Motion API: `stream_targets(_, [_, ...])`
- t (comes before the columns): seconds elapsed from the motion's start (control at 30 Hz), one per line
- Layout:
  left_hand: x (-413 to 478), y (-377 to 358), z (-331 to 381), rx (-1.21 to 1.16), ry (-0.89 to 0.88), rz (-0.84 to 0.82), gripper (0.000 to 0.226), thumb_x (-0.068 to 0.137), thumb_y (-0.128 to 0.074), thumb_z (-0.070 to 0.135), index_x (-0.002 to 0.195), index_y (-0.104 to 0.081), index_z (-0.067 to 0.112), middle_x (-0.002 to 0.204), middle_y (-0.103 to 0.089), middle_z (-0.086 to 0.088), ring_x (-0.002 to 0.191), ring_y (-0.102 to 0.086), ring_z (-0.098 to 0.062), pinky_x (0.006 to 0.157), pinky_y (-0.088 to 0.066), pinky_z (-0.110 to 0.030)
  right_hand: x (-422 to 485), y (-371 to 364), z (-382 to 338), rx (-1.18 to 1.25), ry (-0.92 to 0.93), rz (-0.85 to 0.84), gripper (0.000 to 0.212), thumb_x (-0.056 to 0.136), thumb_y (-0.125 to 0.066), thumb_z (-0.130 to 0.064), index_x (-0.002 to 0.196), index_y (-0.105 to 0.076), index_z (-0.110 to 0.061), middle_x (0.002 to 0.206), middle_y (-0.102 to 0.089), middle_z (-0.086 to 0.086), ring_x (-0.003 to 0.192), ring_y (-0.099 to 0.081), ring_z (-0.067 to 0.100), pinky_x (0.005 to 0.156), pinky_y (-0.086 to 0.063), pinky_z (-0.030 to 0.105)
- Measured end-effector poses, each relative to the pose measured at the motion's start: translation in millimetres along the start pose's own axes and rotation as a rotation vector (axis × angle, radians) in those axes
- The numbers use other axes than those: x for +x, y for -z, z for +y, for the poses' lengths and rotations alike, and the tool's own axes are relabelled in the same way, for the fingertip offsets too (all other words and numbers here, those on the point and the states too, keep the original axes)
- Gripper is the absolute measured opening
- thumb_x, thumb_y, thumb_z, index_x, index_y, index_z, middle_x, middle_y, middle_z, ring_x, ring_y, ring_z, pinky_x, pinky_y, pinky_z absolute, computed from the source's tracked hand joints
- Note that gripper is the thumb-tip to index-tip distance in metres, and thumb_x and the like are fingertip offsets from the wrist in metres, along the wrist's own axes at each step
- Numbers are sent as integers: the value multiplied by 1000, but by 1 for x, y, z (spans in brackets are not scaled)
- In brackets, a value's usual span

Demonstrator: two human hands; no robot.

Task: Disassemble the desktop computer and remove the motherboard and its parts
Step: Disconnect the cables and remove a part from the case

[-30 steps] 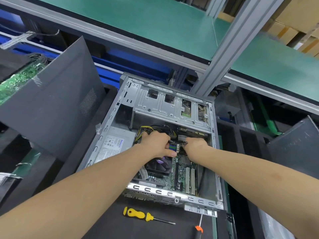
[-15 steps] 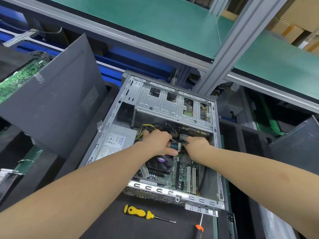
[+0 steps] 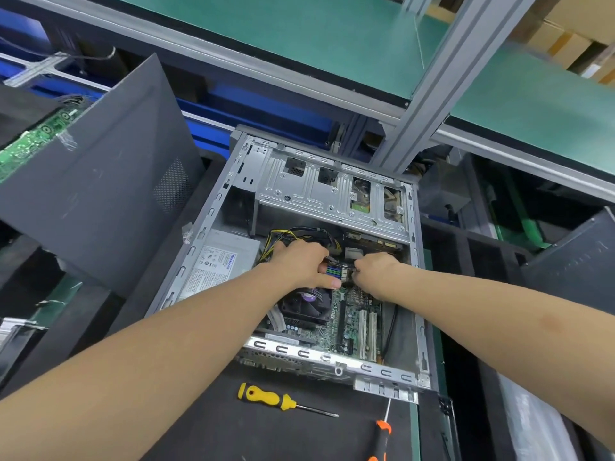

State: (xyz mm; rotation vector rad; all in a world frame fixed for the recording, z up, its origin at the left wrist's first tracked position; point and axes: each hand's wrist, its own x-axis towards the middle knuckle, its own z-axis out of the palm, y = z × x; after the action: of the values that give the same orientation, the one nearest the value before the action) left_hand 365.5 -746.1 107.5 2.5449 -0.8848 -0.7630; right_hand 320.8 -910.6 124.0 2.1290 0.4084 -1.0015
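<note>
Tugging at a connector point(image 3: 346, 275) inside the open computer case point(image 3: 299, 353), centre of the frame.
The right hand point(image 3: 374, 271) is curled tight and seems to pinch the connector. The left hand point(image 3: 301, 264) bends its fingers into the cables point(image 3: 283, 235) with the thumb straight, and I cannot tell whether it grips anything. The motherboard point(image 3: 354, 316) lies in the case just below both hands. A crooked pull could bend pins or flex the board, and a slip could scrape knuckles on the drive cage point(image 3: 332, 194). The hands hide the latch and most fingertips.
</note>
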Motion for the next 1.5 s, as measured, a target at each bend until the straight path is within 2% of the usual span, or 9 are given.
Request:
stream_targets(0.57, [2, -2, 0, -16, 3, -11, 54, 89, -65, 67, 118, -63, 21, 107, -69, 10, 111, -58, -21, 107, -34, -50, 1, -6, -11, -11, -84, 45, 43, 104, -51, -16, 146, -51, -18, 135, -50, 4, 118, -60, 27, 71, -46, 34])
stream_targets(0.7, [2, -1, -2, -22, -1, -6, 52, 88, -67, 66, 110, -64, 19, 106, -69, 7, 111, -57, -23, 103, -33, -49, 1, -2, -10, 21, -125, 29, 44, 104, -50, -17, 148, -49, -18, 140, -45, 5, 122, -58, 26, 71, -45, 34])
stream_targets(0.83, [0, 1, 0, -29, 16, -31, 60, 88, -66, 67, 126, -62, 20, 108, -68, 9, 115, -56, -22, 104, -32, -49, -2, 1, -15, 8, -113, 20, 39, 104, -50, -16, 142, -55, -18, 136, -49, 4, 119, -60, 26, 72, -47, 36])
stream_targets(0.97, [-3, 3, 2, -14, 14, -36, 51, 88, -66, 66, 114, -63, 22, 101, -66, 10, 111, -58, -22, 103, -33, -49, -17, 7, -7, 114, -57, 11, 42, 103, -54, -13, 145, -50, -15, 137, -46, 7, 120, -57, 28, 85, -54, 39])
stream_targets(1.13, [-8, 4, 6, -6, -36, 27, 31, 88, -72, 56, 99, -61, 29, 108, -71, 9, 111, -61, -23, 104, -39, -46, -54, 10, -14, 123, 25, 207, 45, 96, -63, -7, 140, -55, -5, 136, -47, 17, 126, -49, 33, 88, -50, 38])
stream_targets(1.23, [-9, 1, 7, -20, -41, 71, 29, 87, -77, 50, 93, -54, 32, 108, -69, 9, 110, -61, -23, 102, -43, -43, -76, 8, -31, 146, 123, 58, 7, 96, -59, -7, 101, -65, -7, 107, -59, 10, 92, -59, 25, 73, -55, 36])
stream_targets(1.3, [-8, 0, 7, -46, -30, 73, 32, 87, -77, 49, 94, -51, 32, 106, -68, 8, 108, -58, -24, 101, -43, -43, -78, 1, -43, 182, 155, -79, 18, 99, -55, -5, 81, -51, -7, 82, -49, 3, 66, -51, 19, 60, -53, 36])
stream_targets(1.37, [-7, 0, 7, -29, -27, 51, 35, 89, -75, 51, 97, -47, 31, 108, -69, 5, 109, -57, -25, 102, -41, -44, -77, -3, -53, 126, 190, -114, 8, 102, -53, -3, 97, -57, -8, 86, -51, 3, 71, -54, 24, 68, -52, 39])
stream_targets(1.5, [-4, 2, 9, 22, -20, -7, 39, 92, -69, 54, 104, -42, 29, 117, -66, 2, 116, -56, -27, 109, -35, -46, -66, -12, -68, 119, 194, -47, 31, 105, -47, -2, 133, -60, -5, 129, -61, 15, 114, -63, 39, 84, -57, 46])
